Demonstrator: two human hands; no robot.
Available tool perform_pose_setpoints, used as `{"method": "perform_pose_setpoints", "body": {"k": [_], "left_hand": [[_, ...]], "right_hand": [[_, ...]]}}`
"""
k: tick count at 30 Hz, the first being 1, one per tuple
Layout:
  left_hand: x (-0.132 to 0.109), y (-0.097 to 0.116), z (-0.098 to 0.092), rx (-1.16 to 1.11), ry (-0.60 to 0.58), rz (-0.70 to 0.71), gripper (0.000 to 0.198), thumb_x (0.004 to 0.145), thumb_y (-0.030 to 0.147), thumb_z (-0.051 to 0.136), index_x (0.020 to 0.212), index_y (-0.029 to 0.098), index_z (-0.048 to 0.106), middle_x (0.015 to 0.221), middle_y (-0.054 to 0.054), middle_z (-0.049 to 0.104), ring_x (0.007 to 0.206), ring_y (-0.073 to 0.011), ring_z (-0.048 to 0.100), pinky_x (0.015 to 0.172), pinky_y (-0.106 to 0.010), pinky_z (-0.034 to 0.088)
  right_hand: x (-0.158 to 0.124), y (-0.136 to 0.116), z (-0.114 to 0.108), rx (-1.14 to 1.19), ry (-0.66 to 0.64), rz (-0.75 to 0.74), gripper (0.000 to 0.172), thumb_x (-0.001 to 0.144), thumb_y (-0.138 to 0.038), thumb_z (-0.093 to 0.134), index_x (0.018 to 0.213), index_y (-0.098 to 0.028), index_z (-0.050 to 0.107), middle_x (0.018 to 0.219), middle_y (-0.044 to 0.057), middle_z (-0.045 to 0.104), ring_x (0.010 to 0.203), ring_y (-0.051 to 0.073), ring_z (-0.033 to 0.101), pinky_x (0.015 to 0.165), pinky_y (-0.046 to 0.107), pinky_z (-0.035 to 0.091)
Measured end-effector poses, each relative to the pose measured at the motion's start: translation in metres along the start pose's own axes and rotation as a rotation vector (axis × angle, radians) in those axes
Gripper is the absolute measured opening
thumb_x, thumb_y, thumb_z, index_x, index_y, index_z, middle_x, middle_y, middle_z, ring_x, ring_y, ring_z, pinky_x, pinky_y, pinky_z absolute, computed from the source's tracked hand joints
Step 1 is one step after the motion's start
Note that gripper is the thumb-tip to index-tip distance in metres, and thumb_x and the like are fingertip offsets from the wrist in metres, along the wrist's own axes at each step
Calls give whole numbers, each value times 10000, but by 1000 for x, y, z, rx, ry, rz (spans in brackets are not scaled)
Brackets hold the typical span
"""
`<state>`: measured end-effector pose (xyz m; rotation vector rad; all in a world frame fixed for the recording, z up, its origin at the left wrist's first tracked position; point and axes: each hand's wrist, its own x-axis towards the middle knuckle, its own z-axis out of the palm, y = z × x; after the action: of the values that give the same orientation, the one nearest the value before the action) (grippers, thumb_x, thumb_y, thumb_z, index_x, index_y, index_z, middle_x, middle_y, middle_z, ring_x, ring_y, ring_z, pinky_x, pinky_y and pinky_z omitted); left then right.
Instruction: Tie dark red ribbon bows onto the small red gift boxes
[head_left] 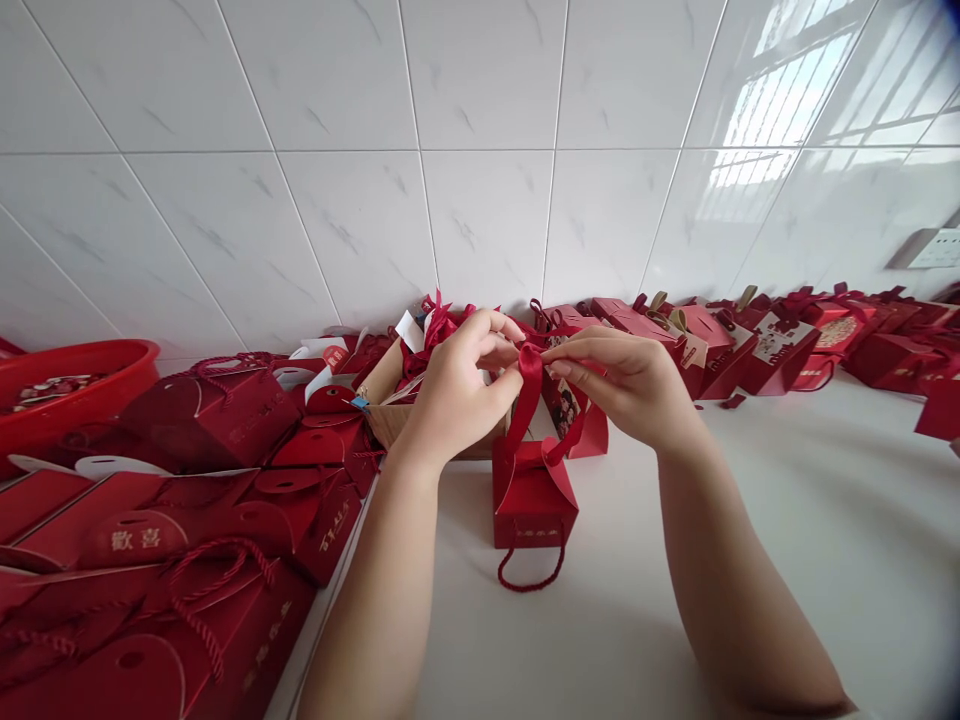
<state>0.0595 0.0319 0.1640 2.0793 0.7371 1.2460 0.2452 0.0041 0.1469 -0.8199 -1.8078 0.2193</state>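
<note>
A small red gift box point(534, 500) stands on the white table in front of me, with a twisted red cord handle point(531, 582) hanging down its near side. From its top rises a wide red satin ribbon point(529, 390), drawn up into a loop. My left hand point(472, 375) pinches the ribbon at the top of the loop from the left. Close against it, my right hand point(619, 380) pinches the ribbon from the right, thumb and fingers together. The fingertips partly hide where the ribbon ends cross.
Red gift boxes point(127, 530) with cord handles crowd the left side. A red plastic basin point(82, 390) sits behind them. An open cardboard box point(386, 425) holds ribbons and papers. More red boxes point(720, 360) line the tiled wall point(487, 220) to the right.
</note>
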Motion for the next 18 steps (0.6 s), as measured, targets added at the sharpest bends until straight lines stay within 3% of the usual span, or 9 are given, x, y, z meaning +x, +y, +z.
{"method": "perform_pose_setpoints", "body": {"k": [4,8,11,18], "left_hand": [[0,-1,0,12,-21,11,166,823,170,598,978,199,545,888,-24,686,810,-132,655,722,-247,503],[0,-2,-2,36,-45,40,171,826,154,582,990,197,568,867,-19,681,825,-142,654,750,-262,504],[0,-2,-5,30,-76,49,179,827,139,568,998,193,571,903,-22,686,835,-140,656,747,-253,507],[0,-2,-7,30,-90,73,178,818,122,560,982,184,593,1018,-42,679,910,-145,652,790,-249,516]], "right_hand": [[0,0,2,219,-13,115,129,891,-264,610,933,-203,716,790,29,669,648,133,639,622,294,540],[1,-2,6,228,20,162,132,874,-298,630,884,-195,711,720,12,624,536,94,558,499,248,486],[1,-4,6,166,40,161,135,864,-293,640,909,-194,720,798,29,635,584,96,558,491,236,464],[1,-6,6,88,58,66,114,867,-218,631,918,-202,732,850,42,662,783,144,609,664,278,514]]}}
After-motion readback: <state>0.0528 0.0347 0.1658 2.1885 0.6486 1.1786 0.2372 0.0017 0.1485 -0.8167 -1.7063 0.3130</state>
